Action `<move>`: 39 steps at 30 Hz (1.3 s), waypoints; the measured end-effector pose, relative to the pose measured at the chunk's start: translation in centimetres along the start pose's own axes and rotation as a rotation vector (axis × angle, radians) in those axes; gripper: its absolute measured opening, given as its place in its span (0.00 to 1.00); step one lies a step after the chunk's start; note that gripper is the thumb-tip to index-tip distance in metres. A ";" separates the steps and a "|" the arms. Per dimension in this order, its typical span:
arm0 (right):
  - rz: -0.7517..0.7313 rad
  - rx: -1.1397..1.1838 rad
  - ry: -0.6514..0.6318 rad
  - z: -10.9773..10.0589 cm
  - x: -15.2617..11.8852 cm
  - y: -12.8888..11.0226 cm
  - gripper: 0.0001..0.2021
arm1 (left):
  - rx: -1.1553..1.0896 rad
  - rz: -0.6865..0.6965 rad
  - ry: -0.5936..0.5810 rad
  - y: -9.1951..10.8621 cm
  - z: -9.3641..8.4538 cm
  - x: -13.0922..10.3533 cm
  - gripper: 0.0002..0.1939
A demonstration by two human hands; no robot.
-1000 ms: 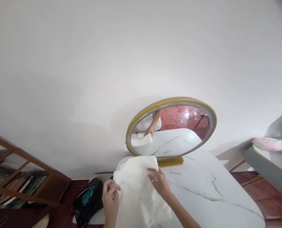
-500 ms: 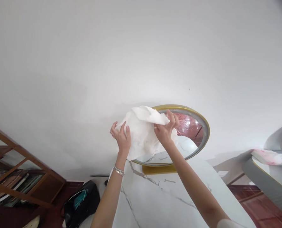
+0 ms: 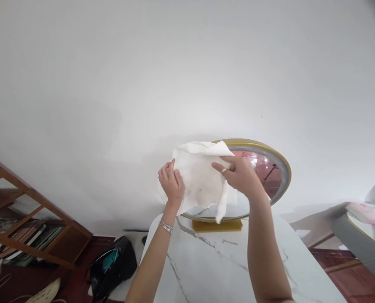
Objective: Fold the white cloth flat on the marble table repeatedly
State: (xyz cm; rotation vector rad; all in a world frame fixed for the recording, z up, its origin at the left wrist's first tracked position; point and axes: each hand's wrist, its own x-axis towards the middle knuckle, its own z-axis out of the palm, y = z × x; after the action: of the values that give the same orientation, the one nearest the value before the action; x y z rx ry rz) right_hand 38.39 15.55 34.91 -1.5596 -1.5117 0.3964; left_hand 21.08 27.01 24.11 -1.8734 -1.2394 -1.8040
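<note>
A white cloth or tissue (image 3: 200, 176) hangs over the left part of a round mirror (image 3: 271, 172) with a gold rim. My left hand (image 3: 172, 181) is closed on the cloth's left side, its fingertips near the top left corner. At the cloth's right side my right hand (image 3: 238, 172), with a ring on one finger, pinches the upper right edge. A twisted strip of the cloth dangles below that hand, in front of the mirror's lower rim. The mirror's gold base (image 3: 217, 225) rests on a white marbled table (image 3: 206, 261).
Behind the mirror rises a white wall (image 3: 187, 75). A wooden shelf (image 3: 61, 244) with books stands at the left, a black bag (image 3: 124, 261) on the floor beside the table. On the right, a pink and white packet (image 3: 369, 212) lies on a grey-sided surface (image 3: 358, 242).
My right hand has turned and moved right, and its side of the cloth now hangs in a twisted strip. My left hand has shifted slightly right with its fingers closer together. The view has moved slightly.
</note>
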 end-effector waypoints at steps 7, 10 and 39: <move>0.048 0.595 -0.408 -2.6 0.0 1.6 0.28 | 0.001 0.006 -0.018 -0.3 0.0 -0.1 0.21; 0.077 0.800 -0.294 -1.8 0.0 2.0 0.17 | -0.005 0.012 -0.025 -0.3 -0.1 -0.2 0.22; -0.530 -0.591 0.799 4.2 5.3 11.2 0.21 | -0.089 0.160 0.129 6.2 4.1 3.1 0.13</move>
State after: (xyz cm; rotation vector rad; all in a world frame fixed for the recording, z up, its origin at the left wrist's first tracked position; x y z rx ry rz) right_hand 43.28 23.66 25.87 -1.3849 -1.3440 -0.9477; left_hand 27.92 27.33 28.37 -1.8126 -0.9515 -1.8877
